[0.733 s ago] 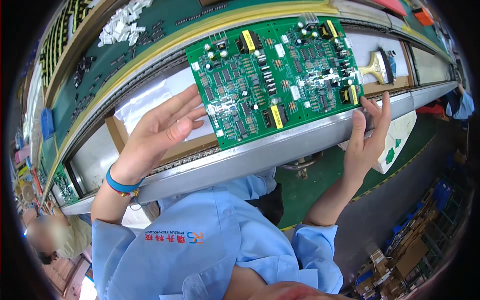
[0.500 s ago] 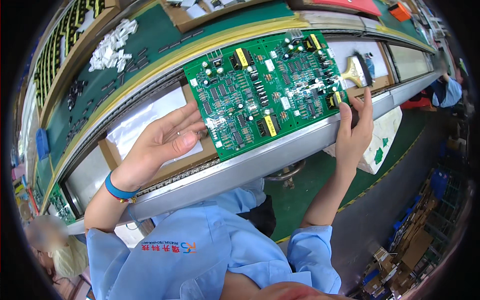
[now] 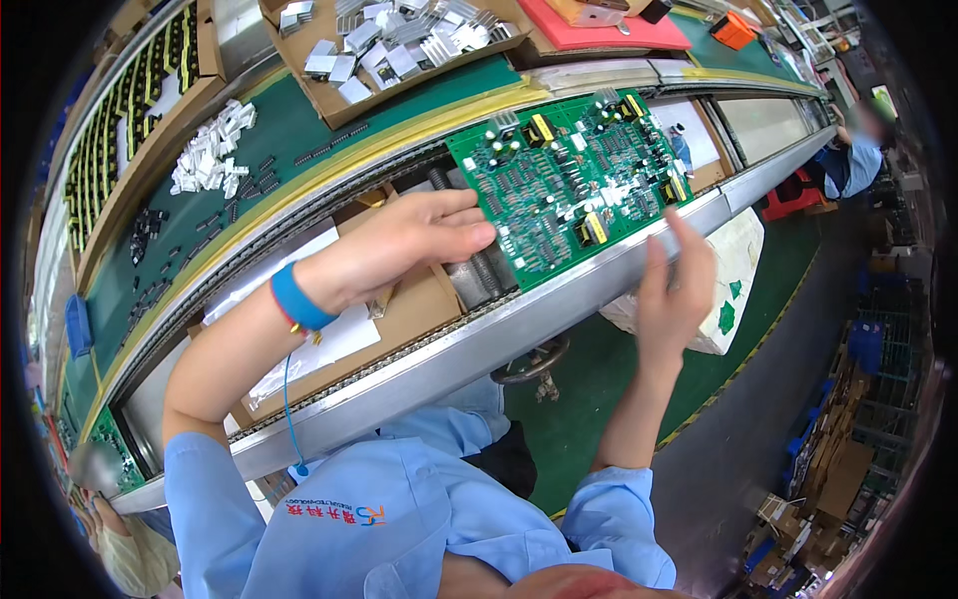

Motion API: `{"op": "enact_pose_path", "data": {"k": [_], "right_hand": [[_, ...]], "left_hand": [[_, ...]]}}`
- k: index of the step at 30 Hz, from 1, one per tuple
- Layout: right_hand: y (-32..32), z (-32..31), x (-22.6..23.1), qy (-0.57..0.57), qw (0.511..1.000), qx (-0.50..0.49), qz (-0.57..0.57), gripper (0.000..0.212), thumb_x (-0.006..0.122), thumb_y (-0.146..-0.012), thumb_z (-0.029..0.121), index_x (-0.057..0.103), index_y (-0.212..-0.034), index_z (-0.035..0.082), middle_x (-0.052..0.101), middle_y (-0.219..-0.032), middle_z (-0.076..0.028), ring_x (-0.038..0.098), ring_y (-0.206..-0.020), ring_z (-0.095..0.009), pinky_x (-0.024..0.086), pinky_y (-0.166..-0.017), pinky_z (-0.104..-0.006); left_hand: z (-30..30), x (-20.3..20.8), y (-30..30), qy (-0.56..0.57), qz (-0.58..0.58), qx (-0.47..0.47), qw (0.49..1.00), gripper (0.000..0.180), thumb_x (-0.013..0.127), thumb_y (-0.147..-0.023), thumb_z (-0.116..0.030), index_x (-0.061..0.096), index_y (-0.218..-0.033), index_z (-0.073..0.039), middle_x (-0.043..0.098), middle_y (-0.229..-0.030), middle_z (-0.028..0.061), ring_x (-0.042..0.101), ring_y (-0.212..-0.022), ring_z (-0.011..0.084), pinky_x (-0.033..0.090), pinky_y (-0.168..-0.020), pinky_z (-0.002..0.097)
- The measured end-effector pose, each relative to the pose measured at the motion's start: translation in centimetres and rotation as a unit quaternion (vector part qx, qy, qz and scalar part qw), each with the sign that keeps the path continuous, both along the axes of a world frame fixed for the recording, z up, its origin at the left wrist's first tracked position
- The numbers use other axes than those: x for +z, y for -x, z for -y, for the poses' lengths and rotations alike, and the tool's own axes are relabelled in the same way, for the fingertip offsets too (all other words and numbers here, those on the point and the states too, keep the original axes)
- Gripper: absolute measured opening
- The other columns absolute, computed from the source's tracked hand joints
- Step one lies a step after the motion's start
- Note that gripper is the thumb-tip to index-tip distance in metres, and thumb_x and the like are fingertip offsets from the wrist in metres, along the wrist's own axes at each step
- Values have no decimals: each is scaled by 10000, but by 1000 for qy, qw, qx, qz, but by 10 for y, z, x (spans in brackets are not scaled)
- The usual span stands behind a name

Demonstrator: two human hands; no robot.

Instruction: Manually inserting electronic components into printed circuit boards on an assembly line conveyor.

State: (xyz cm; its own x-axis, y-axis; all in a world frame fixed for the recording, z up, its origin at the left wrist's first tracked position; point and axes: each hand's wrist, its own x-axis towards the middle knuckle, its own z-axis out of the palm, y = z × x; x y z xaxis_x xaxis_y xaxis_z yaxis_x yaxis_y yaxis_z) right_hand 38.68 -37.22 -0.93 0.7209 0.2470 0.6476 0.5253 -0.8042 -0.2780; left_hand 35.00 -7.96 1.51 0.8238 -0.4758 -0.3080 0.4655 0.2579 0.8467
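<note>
A green circuit board [image 3: 559, 215] filled with small parts and yellow-wrapped transformers lies across the two rails of the conveyor [image 3: 589, 275]. My left hand [image 3: 419, 240] is at its left edge, fingers and thumb stretched out and touching that edge; the fingertips are partly hidden by the board. Off the board's front right corner, my right hand [image 3: 677, 295] is raised with fingers apart and nothing in them, slightly blurred. The right index fingertip is close to the board's edge; contact cannot be made out. A blue wrist strap [image 3: 297, 297] with a cord circles my left wrist.
Behind the conveyor, a cardboard box [image 3: 344, 105] holds silver heatsinks, beside a red sheet [image 3: 609, 30]. White parts [image 3: 212, 148] and black components lie on the green bench [image 3: 289, 120]. A tray of yellow-black parts [image 3: 130, 120] stands left. Another person [image 3: 853, 165] is far right.
The circuit board and my left hand have moved right along the conveyor. My right hand has come away from the board's edge. The brush beyond the board is no longer visible, and the view has shifted.
</note>
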Motion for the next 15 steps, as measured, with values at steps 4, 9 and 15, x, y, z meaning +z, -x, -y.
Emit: {"op": "enact_pose_path", "data": {"k": [4,9,15], "right_hand": [[24,-35,3,-5,985,169,-35,285,688,-843,43,671,-1128,52,708,-1042,-106,678,-815,-270,549,-687,-356],[13,-53,-6,69,979,178,-75,244,612,-785,59,656,-1023,85,679,-883,-54,658,-726,-252,540,-603,-385],[-10,-57,-3,177,967,52,-177,139,533,-862,95,624,-966,96,679,-827,-145,685,-775,-353,535,-645,-490]], "left_hand": [[15,-11,-36,-39,-10,-43,998,733,670,-949,-317,331,-1499,28,505,-1434,87,523,-1257,149,420,-1033,279],[43,-18,-66,-90,11,-21,996,229,661,-948,-300,629,-1023,-86,599,-998,-35,545,-933,42,441,-849,240],[41,-35,-77,-129,62,-32,989,448,679,-916,-294,614,-1269,-25,635,-1207,58,572,-1072,142,442,-936,306]]}}
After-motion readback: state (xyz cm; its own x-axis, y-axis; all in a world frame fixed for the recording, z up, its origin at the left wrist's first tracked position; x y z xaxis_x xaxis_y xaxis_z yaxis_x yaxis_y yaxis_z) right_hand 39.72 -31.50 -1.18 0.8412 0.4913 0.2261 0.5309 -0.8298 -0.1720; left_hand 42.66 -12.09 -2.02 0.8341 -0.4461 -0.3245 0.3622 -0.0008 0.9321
